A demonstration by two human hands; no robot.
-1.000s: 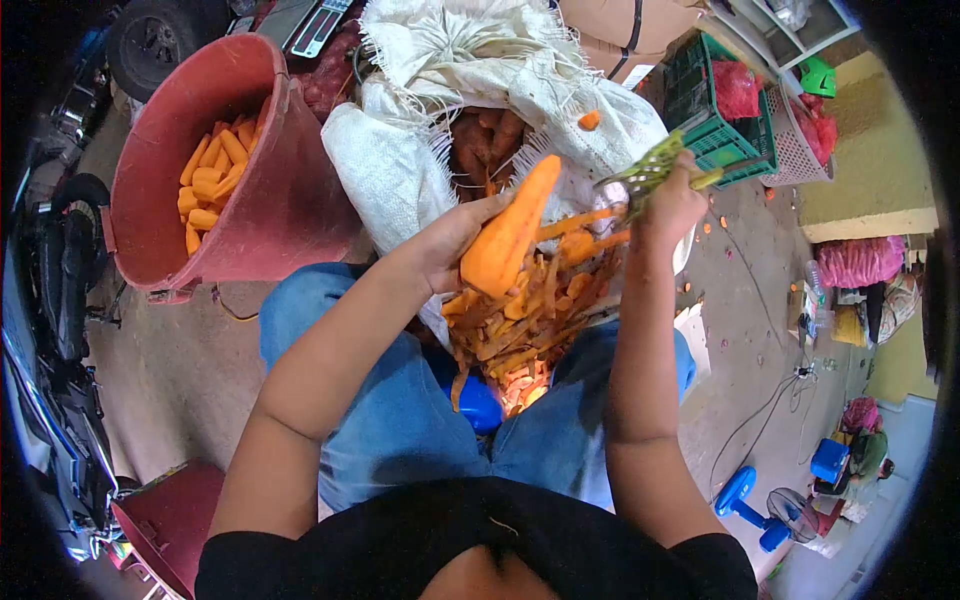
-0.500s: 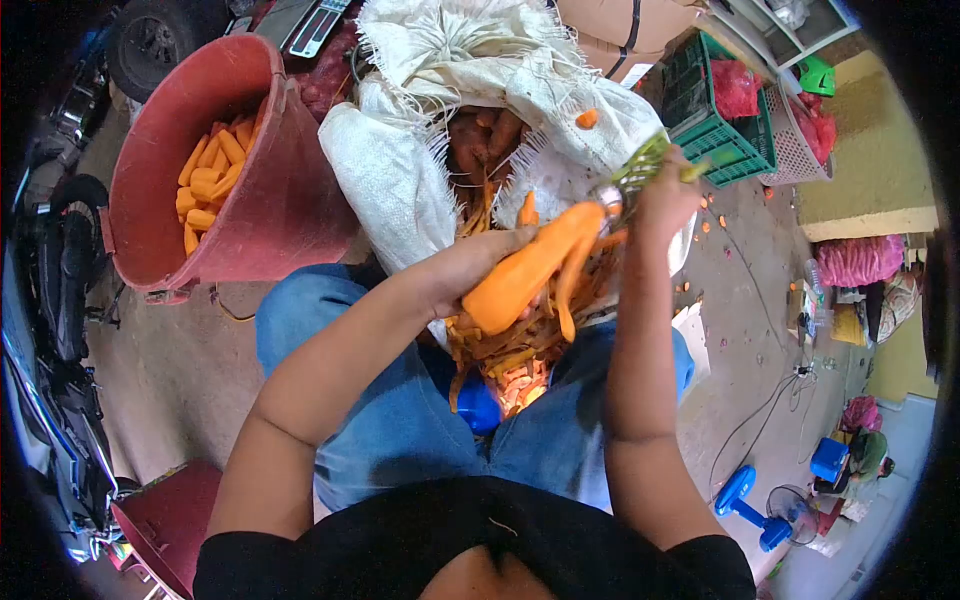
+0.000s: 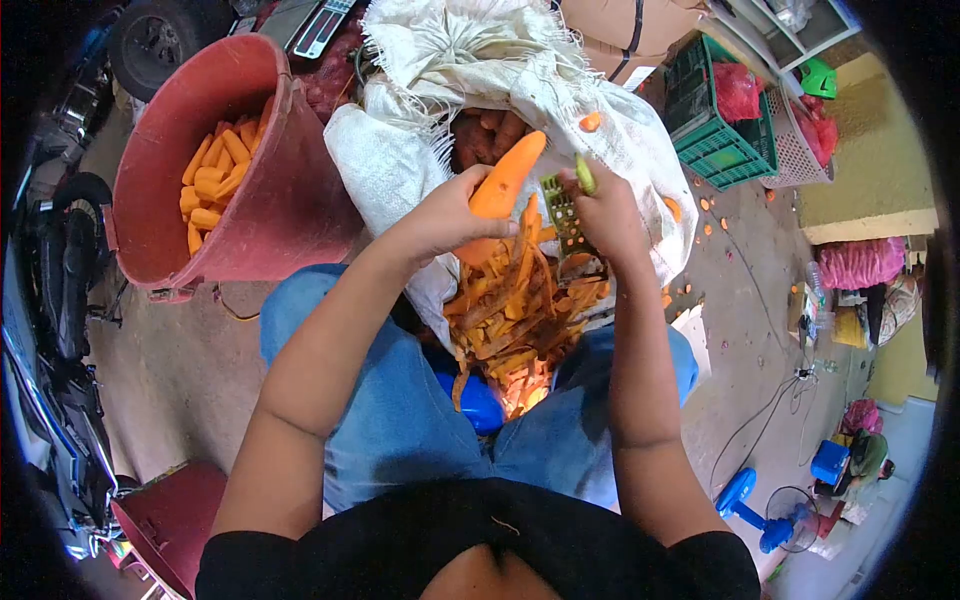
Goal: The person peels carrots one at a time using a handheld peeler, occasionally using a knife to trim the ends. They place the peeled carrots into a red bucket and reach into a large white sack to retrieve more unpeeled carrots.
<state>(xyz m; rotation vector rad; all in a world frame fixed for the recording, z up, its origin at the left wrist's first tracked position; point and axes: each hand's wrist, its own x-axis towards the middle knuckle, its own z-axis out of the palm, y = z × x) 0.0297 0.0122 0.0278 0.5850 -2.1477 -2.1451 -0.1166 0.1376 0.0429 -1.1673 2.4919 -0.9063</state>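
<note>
My left hand [image 3: 447, 215] is wrapped round a bright orange peeled carrot [image 3: 510, 180], whose narrow end points up and to the right. A green peeler [image 3: 562, 212] with a perforated body is gripped in my right hand [image 3: 610, 218], just right of the carrot and apart from it. Its blade end is hard to make out. Beneath both hands lies a heap of carrot peelings [image 3: 520, 310], at the near side of an open white woven sack [image 3: 385, 150]. Darker unpeeled carrots [image 3: 478, 142] show in the sack's mouth.
At left stands a big red bucket [image 3: 325, 215] with several peeled carrots [image 3: 215, 175] inside. A green crate [image 3: 720, 150] is at the far right, with orange scraps on the floor near it. Cables and a blue fan [image 3: 740, 490] lie farther right, where another person [image 3: 868, 460] sits.
The carrot has swung to point upward as my left hand moved up and left. My right hand has drawn the peeler down and left, off the carrot. The hanging strip has left the carrot.
</note>
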